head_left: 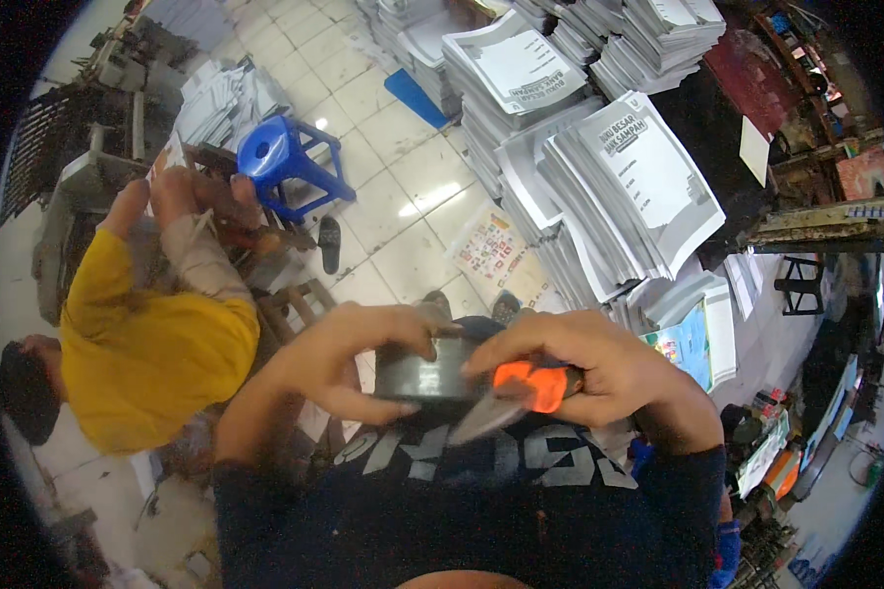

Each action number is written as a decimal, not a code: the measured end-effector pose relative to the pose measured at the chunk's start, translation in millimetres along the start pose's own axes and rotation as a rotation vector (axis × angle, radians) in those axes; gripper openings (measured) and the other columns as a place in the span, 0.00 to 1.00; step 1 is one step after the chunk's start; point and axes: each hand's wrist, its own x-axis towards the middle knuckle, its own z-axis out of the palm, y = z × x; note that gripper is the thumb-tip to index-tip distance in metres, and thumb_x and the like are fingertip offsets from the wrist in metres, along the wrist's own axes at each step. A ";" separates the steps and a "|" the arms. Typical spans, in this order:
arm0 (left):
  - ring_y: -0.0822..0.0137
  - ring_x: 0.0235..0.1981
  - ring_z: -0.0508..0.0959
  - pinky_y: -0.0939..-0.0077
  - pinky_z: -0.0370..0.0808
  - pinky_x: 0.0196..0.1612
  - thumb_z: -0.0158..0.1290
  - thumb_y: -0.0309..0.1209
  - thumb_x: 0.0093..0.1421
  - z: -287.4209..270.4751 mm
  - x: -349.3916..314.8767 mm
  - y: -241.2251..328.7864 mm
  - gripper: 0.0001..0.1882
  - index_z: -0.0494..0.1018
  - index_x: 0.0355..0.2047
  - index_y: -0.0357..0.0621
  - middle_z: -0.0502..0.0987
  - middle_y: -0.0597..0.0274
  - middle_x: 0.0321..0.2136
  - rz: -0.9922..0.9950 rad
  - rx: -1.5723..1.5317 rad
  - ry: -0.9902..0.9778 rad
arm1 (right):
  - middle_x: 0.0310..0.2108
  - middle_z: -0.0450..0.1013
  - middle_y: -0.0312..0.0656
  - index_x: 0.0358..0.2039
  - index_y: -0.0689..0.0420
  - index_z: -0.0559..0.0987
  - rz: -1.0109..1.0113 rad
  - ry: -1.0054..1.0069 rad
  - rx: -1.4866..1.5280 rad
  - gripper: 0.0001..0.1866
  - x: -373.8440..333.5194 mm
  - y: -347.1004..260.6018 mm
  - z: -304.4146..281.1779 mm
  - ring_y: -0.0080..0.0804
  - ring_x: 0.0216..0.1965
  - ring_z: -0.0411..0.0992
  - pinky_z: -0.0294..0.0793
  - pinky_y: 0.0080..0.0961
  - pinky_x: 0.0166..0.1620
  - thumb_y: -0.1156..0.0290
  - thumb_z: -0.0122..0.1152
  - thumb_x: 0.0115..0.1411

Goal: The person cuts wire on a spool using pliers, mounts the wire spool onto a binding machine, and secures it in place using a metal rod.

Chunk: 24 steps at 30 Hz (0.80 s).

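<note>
1. From my remote seat, I read clock directions from the middle of the head view. The dark, shiny roll (427, 368) sits at 6 o'clock, close to centre, in front of the shirt (481, 530).
2. The step in hand, as I judge it, is handling the roll with the cutter (532, 385) at the ready. The cutter, orange at the handle, lies between 4 and 5 o'clock; blur stops me telling whether it is a knife or scissors.
3. To do this well, I would want the roll steady and its curved face turned up to the light, so any loose edge shows.
4. The pale blade (483, 420) points to 8 o'clock, passing just below the roll. I would aim it away from the left fingers and the shirt, and move it in short, slow strokes.
5. Grip, left hand (349, 358), at 8 o'clock: parted by the roll's width, fingers hooked on its upper and lower edges, pinching it from the 9 o'clock side.
6. Grip, right hand (604, 363), at 4 o'clock: curled around the cutter's handle. A fingertip reaches the roll's 3 o'clock end; I cannot tell whether it touches or only hovers beside it.
</note>
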 end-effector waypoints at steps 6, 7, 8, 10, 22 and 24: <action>0.70 0.33 0.77 0.78 0.74 0.33 0.68 0.32 0.45 2.6 2.1 -17.7 0.24 0.72 0.41 0.40 0.77 0.58 0.39 0.049 -0.102 -0.012 | 0.46 0.72 0.48 0.52 0.55 0.70 0.062 0.062 -0.131 0.28 -2.4 4.8 6.1 0.50 0.46 0.73 0.73 0.39 0.48 0.77 0.61 0.46; 0.70 0.32 0.77 0.78 0.74 0.33 0.68 0.31 0.44 2.7 4.0 -18.9 0.24 0.72 0.41 0.40 0.77 0.58 0.38 0.072 -0.094 0.013 | 0.46 0.72 0.48 0.52 0.55 0.70 0.062 0.062 -0.130 0.28 -4.4 8.7 7.9 0.50 0.46 0.73 0.73 0.39 0.48 0.77 0.61 0.46; 0.70 0.32 0.77 0.79 0.73 0.33 0.68 0.31 0.44 2.8 4.9 -19.6 0.24 0.72 0.41 0.40 0.76 0.59 0.37 0.095 -0.085 0.037 | 0.46 0.72 0.48 0.52 0.55 0.70 0.068 0.108 -0.085 0.29 -6.5 14.1 10.4 0.50 0.47 0.74 0.73 0.38 0.48 0.78 0.61 0.46; 0.71 0.33 0.76 0.78 0.73 0.35 0.68 0.31 0.44 3.4 4.2 -18.5 0.25 0.72 0.42 0.40 0.76 0.59 0.38 0.043 -0.079 0.037 | 0.47 0.73 0.48 0.52 0.55 0.70 0.075 0.154 -0.041 0.30 -8.6 17.6 10.9 0.49 0.47 0.74 0.73 0.37 0.49 0.78 0.61 0.46; 0.70 0.46 0.72 0.77 0.67 0.49 0.66 0.30 0.46 12.0 5.5 -38.0 0.27 0.69 0.46 0.41 0.73 0.62 0.43 -0.104 -0.321 0.102 | 0.47 0.74 0.46 0.52 0.58 0.70 0.167 0.269 0.026 0.25 -14.9 29.0 17.0 0.35 0.50 0.74 0.70 0.29 0.53 0.80 0.60 0.51; 0.70 0.46 0.71 0.76 0.67 0.50 0.66 0.29 0.46 13.2 7.7 -37.4 0.27 0.69 0.47 0.41 0.72 0.62 0.43 -0.148 -0.381 0.124 | 0.48 0.74 0.43 0.53 0.59 0.69 0.289 0.331 0.402 0.24 -19.8 36.1 21.4 0.29 0.51 0.72 0.69 0.28 0.55 0.80 0.60 0.55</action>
